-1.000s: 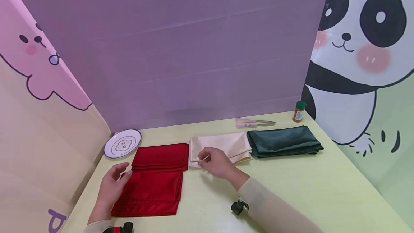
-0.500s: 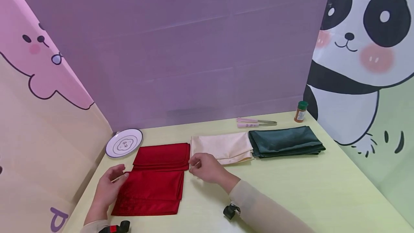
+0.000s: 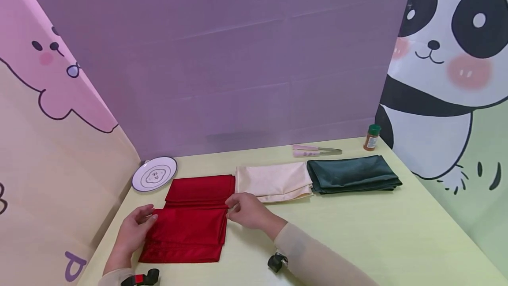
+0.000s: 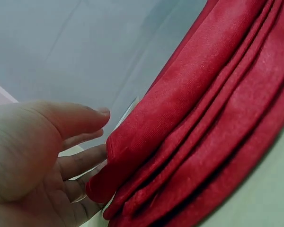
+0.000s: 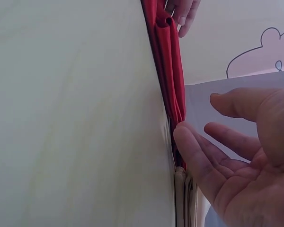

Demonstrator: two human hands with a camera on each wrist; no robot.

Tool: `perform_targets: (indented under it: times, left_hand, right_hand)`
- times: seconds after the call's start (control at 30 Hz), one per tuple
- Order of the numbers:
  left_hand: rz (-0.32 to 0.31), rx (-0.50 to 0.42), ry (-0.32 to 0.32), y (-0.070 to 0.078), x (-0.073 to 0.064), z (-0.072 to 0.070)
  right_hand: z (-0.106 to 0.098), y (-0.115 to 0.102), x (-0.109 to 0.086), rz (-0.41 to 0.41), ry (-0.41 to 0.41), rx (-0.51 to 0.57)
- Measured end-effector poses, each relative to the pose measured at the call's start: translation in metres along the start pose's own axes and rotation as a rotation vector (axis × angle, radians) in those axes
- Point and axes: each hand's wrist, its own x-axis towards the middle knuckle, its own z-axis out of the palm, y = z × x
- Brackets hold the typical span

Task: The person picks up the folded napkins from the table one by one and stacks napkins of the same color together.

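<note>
The front folded red satin cloth (image 3: pixel 186 228) lies on the table at left centre in the head view, below a second folded red cloth (image 3: pixel 200 189). My left hand (image 3: pixel 132 228) is at its left edge; in the left wrist view the fingers (image 4: pixel 80 163) reach behind the folded corner while the thumb stays apart from it. At its upper right corner is my right hand (image 3: pixel 248 211), thumb and fingers apart. The right wrist view shows its fingertips (image 5: pixel 184 135) right beside the red folds, with nothing between thumb and fingers.
A folded cream cloth (image 3: pixel 274 180) and a folded dark green cloth (image 3: pixel 353 173) lie to the right. Behind them are pink-handled tongs (image 3: pixel 317 151) and a green-capped jar (image 3: pixel 371 137). A white plate (image 3: pixel 155 174) sits back left. Printed curtains enclose the table (image 3: pixel 337 228).
My right hand has moved left and slightly down, from the cream cloth to the front red cloth's upper right corner. My left hand stays by the left edge. The view shifts slightly.
</note>
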Motion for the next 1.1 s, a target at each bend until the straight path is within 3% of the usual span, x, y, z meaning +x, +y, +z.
perform_targets:
  times: [0.53, 1.1]
  left_hand:
    - [-0.027, 0.117, -0.017, -0.0006, 0.0003, 0.0014]
    - [-0.035, 0.088, -0.005, -0.0002, 0.0001, 0.0049]
  right_hand:
    - [0.0017, -0.0001, -0.0009, 0.018, -0.056, 0.012]
    - [0.0033, 0.0013, -0.0009, 0.027, -0.063, 0.025]
